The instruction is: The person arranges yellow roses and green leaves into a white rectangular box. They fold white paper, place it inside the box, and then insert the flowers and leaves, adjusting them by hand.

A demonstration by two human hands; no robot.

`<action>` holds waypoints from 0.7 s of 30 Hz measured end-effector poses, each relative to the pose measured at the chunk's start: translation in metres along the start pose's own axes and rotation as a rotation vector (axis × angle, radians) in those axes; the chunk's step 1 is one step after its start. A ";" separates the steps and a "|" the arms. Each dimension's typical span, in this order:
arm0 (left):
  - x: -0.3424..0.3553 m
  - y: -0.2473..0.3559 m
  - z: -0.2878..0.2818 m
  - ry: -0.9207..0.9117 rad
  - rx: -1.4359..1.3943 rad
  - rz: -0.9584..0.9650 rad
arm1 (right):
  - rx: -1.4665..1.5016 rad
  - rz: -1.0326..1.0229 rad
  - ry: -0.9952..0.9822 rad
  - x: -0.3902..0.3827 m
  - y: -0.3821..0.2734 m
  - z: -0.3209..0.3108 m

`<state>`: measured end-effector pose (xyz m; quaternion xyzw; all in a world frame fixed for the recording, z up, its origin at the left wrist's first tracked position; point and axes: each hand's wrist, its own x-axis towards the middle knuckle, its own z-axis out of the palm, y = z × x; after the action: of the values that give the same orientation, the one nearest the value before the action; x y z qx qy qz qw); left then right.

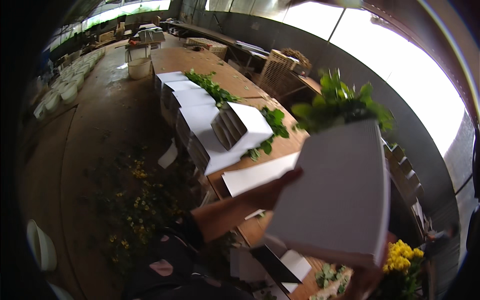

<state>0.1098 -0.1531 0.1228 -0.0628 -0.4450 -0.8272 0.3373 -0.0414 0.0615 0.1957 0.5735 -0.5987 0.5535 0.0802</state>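
A bunch of leafy stems wrapped in white cardboard [332,190] is held up off the table, tilted, with green leaves [345,102] sticking out of its far end. My left hand [285,186] grips the wrap's left side, thumb along its edge and the other fingers hidden behind it. Under the lower right corner, my right hand [367,277] holds the wrap; most of its fingers are out of sight. A flat white sheet [260,173] lies on the table beside my left hand. Yellow flowers [401,256] show to the right of my right hand.
White-wrapped bunches [197,107] lie in a row along the left edge of the long wooden table [175,57]. Yellow-flowered stems [137,210] stand low at the left. Pale buckets [69,92] line the floor, and a slatted crate [275,70] stands beyond the table.
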 end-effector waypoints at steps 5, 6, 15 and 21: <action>-0.033 0.187 -0.192 0.257 -0.025 0.074 | 0.486 0.239 -0.516 0.053 0.008 0.240; -0.037 0.216 -0.247 0.281 -0.126 0.077 | 0.523 0.224 -0.520 0.058 0.017 0.295; -0.017 0.409 -0.461 0.781 0.630 -0.112 | 1.082 0.671 -0.490 0.087 -0.025 0.632; 0.025 0.366 -0.525 0.308 0.395 -0.405 | 1.146 0.967 -0.300 0.067 0.013 0.709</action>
<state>0.4184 -0.7128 0.0740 0.2198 -0.5440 -0.7750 0.2349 0.3082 -0.5173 -0.0282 0.2684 -0.4067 0.6674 -0.5631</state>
